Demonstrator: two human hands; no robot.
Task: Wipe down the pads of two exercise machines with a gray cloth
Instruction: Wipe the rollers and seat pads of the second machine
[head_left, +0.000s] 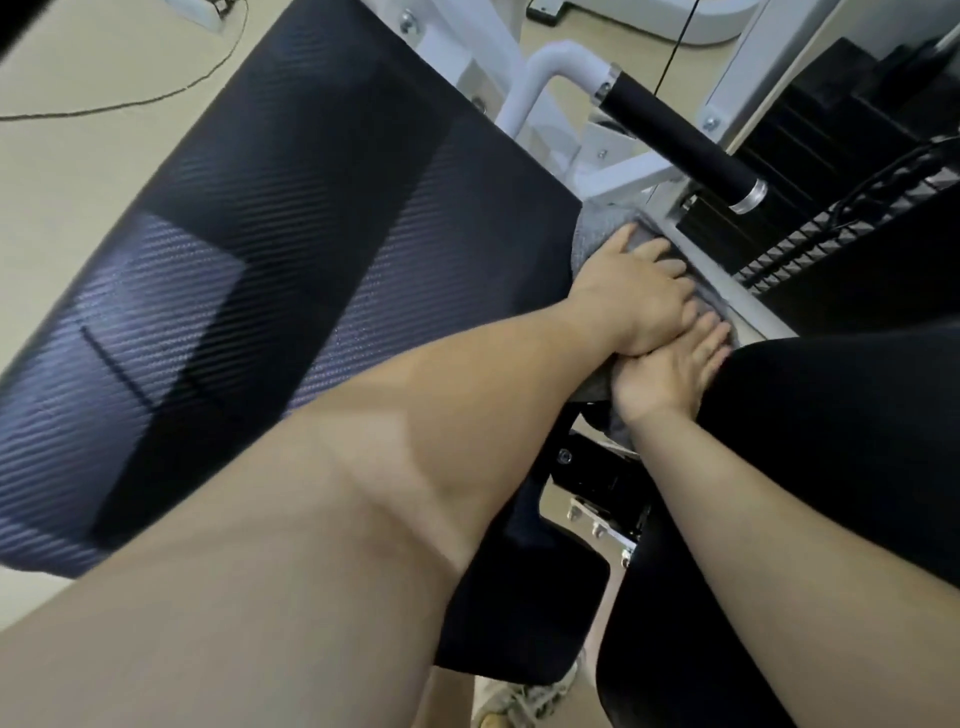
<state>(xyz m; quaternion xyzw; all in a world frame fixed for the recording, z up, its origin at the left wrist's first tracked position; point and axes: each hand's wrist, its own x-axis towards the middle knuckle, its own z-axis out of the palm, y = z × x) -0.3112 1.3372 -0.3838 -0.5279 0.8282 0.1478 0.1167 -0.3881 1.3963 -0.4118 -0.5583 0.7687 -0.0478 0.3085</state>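
Both hands lie flat, fingers nearly straight and together, pressing on the gray cloth (597, 231). The left hand (634, 296) rests partly over the right hand (670, 376), so the 2 touch. The cloth lies along the right edge of the large black ribbed pad (311, 234), bunched under the palms, with 1 end hanging below the right wrist. Just right of the hands sits a second black pad (831, 441). Farther off, a black foam handle (675, 140) juts from the white frame (550, 67), beside the weight stack (831, 135). A thin cable (156, 98) trails across the beige floor (78, 197) at far left.
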